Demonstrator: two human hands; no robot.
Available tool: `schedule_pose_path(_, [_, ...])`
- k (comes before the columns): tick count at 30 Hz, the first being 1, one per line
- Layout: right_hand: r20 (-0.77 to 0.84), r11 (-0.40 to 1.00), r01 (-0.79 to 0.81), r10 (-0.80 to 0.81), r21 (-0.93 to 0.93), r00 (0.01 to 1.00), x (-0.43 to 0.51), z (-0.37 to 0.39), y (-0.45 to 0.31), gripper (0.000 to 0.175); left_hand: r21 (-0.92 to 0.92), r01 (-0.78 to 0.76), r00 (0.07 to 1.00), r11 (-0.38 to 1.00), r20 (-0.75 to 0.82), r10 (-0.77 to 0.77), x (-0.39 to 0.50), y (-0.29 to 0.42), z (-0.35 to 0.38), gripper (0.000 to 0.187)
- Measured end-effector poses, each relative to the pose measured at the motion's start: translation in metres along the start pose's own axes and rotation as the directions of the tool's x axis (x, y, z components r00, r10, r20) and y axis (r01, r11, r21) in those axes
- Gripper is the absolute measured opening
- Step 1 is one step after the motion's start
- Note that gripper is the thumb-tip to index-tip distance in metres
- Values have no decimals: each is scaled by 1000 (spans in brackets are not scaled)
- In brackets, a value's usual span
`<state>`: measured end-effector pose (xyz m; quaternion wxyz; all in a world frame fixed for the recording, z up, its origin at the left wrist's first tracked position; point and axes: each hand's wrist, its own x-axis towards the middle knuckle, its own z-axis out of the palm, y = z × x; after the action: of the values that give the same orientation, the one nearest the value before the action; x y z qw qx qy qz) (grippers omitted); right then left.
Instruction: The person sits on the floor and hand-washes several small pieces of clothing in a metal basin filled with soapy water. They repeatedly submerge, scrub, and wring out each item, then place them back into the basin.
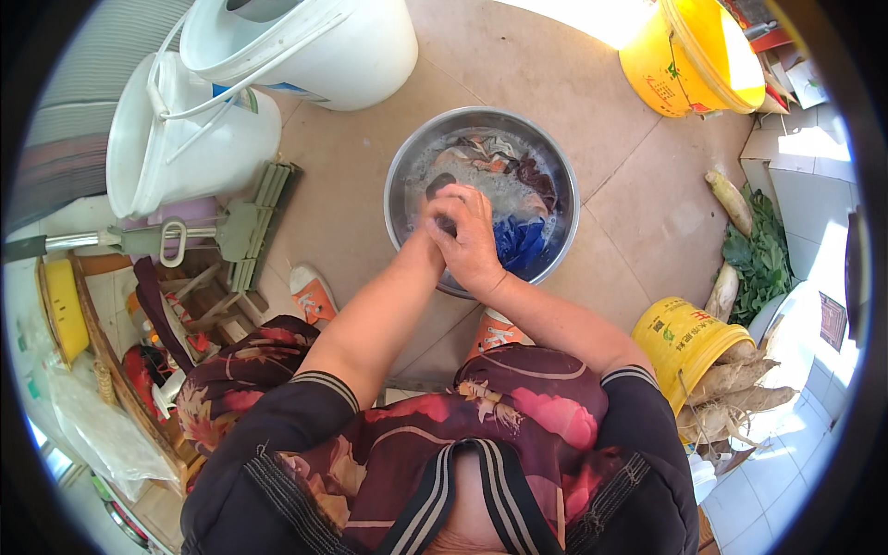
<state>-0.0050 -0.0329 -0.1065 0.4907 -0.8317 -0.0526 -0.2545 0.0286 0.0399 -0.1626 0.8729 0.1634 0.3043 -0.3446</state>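
Note:
My left hand (pixel 431 225) and my right hand (pixel 466 225) are pressed together over the near left part of a round metal basin (pixel 571 208). A small dark wet cloth (pixel 441 184) shows at the top of my hands and between them, gripped by both. Most of my left hand is hidden behind the right. In the basin lies sudsy water with a patterned cloth (pixel 489 151) at the far side, a dark maroon cloth (pixel 536 182) at the right and a blue cloth (pixel 519 243) at the near right.
White buckets (pixel 354 55) (pixel 208 146) and a sponge mop (pixel 257 225) are at the left. A yellow bucket (pixel 652 69) stands far right. Leafy white radishes (pixel 730 201) lie by the tiled wall, near a yellow bucket of roots (pixel 666 340). My orange shoes (pixel 313 298) flank the basin's near side.

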Motion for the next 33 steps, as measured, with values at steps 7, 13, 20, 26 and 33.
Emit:
schedule_pose_path(7, [-28, 730, -586, 634, 352, 773, 2, -13, 69, 23, 728, -41, 971, 685, -132, 199, -12, -7, 42, 41])
schedule_pose_path(13, [27, 964, -258, 261, -68, 965, 8, -21, 39, 14, 353, 218, 974, 910, -142, -179, -21, 21, 33, 54])
schedule_pose_path(20, [303, 958, -117, 197, -263, 932, 27, -21, 6, 9, 264, 85, 992, 961, -115, -56, -4, 11, 23, 23])
schedule_pose_path(26, [-5, 682, -524, 612, 511, 791, 27, -21, 19, 24, 284, -17, 994, 959, -101, 47, -9, 3, 51, 29])
schedule_pose_path(33, [90, 994, 92, -97, 61, 991, 12, -17, -7, 20, 290, 34, 998, 957, -64, -16, -18, 13, 52, 37])
